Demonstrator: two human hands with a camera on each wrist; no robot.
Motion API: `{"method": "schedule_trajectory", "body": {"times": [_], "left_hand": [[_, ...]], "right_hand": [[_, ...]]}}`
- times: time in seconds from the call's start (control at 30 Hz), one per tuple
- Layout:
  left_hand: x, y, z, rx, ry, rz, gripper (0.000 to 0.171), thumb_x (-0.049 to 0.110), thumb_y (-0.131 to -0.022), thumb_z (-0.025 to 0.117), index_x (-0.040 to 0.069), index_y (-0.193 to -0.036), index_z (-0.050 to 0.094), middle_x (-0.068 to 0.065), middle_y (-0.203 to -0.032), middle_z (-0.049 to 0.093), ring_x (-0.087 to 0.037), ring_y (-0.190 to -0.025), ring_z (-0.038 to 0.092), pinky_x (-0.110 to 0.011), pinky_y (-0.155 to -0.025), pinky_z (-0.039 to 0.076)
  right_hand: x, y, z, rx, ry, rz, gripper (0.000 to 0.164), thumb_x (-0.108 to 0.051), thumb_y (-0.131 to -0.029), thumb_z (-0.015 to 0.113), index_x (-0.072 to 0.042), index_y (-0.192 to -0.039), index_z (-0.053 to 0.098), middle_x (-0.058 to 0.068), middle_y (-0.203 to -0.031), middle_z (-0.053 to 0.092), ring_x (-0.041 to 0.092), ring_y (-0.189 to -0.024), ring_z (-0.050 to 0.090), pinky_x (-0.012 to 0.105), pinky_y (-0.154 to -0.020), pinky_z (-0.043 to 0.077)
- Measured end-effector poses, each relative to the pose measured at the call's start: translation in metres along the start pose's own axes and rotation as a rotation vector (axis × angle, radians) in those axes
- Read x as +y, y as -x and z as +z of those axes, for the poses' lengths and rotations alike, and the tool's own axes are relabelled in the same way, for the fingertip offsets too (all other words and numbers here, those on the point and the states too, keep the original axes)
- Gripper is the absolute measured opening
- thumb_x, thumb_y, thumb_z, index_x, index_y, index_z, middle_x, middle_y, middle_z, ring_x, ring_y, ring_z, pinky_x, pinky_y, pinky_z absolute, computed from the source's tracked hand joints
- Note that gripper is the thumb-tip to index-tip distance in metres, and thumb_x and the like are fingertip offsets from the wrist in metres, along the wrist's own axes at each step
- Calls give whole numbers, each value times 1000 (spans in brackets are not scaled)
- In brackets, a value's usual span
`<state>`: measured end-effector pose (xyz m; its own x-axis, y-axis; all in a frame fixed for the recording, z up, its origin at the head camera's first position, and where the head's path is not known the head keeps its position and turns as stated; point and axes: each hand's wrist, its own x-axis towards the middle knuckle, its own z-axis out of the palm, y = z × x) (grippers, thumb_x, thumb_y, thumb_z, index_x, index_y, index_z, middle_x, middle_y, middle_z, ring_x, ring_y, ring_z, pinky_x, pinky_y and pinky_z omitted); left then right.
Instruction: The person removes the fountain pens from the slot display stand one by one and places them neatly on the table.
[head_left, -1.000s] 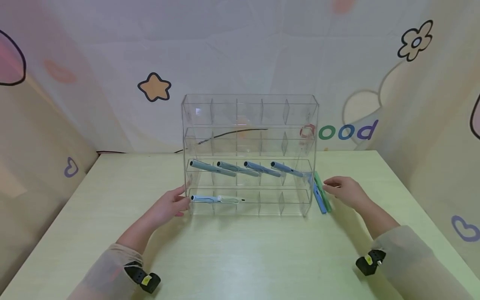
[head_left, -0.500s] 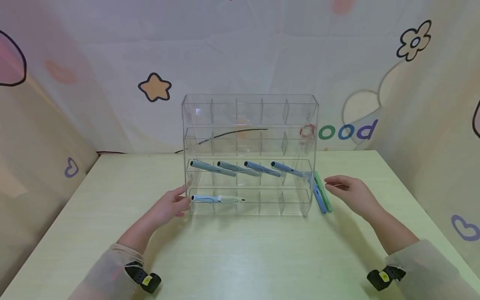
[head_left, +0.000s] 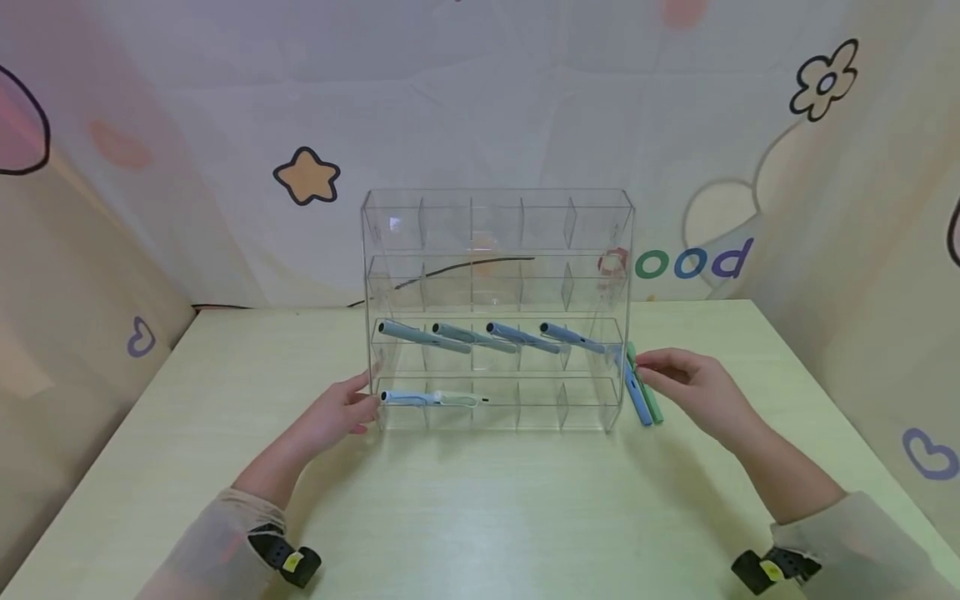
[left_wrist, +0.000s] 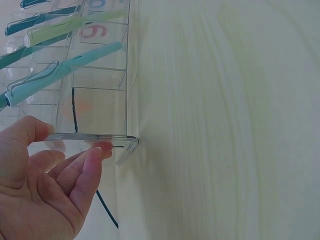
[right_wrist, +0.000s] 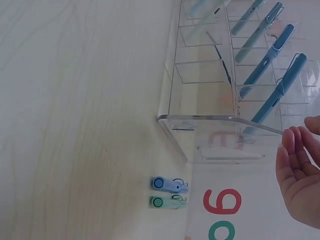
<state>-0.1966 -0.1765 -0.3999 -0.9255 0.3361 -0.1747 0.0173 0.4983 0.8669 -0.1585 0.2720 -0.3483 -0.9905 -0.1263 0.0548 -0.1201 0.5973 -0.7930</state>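
A clear acrylic pen rack (head_left: 495,417) stands mid-table, its tiers divided into compartments. My left hand (head_left: 341,417) holds its left side panel low down; in the left wrist view the thumb (left_wrist: 37,129) lies at the panel's edge and the other fingers on its outer face. Several blue and teal pens (head_left: 423,336) lean in the second tier from the bottom. A light blue pen (left_wrist: 75,70) and a pale green pen (left_wrist: 65,30) lie in the bottom tier. Right of the rack, my right hand (head_left: 697,392) hovers with loosely bent fingers, overlapping a green pen (head_left: 654,404) beside a blue pen (head_left: 637,396).
The two upper tiers (head_left: 495,225) of the rack hold no pens. Behind the table (head_left: 480,517) hangs a printed cloth (head_left: 525,125) with a star and letters. Black wrist cameras sit on the left sleeve (head_left: 292,560) and right sleeve (head_left: 772,571).
My right hand first drew back slightly with its forearm swinging right, then its fingertips moved left to the green pen. The left hand stays on the rack, and the pens lie as before.
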Motion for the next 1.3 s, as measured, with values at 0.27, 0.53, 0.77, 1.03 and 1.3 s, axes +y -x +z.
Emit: {"method": "schedule_trajectory", "body": {"times": [0.27,0.53,0.77,1.03,1.3], "left_hand": [[1,1,0,1,1,10,60,22,-98,45,10,-149,17,-29,-132,46,-34,-108,55,-42,-84,51],[0,1,0,-5,8,2,60,21,-98,46,10,-149,17,-29,-131,46,-34,-108,55,-42,-84,51],[-3,2,-1,8,5,-9,60,21,-98,46,9,-149,17,-31,-131,46,-36,-108,55,-42,-83,51],[-1,1,0,-5,21,0,61,21,-98,46,6,-149,16,-31,-133,44,-37,-111,54,-42,-84,51],[-2,0,0,-11,31,10,61,21,-98,46,5,-149,16,-30,-132,45,-38,-111,53,-41,-84,51]], "right_hand": [[-7,-1,13,-44,-61,-71,35,-22,-92,60,2,-118,59,18,-112,61,19,-95,60,18,-79,49],[-5,-7,34,-114,-120,-111,31,-15,-91,62,3,-117,60,14,-109,63,20,-94,61,21,-78,51],[-8,-16,53,-153,-123,-168,28,-13,-90,62,1,-115,62,13,-110,63,24,-98,60,21,-80,50],[-12,-23,68,-195,-147,-208,27,-10,-90,61,1,-115,62,14,-110,62,22,-100,59,23,-84,49],[-17,-30,78,-215,-125,-212,26,-10,-90,61,-2,-115,63,13,-109,63,21,-99,59,26,-84,50]]}}
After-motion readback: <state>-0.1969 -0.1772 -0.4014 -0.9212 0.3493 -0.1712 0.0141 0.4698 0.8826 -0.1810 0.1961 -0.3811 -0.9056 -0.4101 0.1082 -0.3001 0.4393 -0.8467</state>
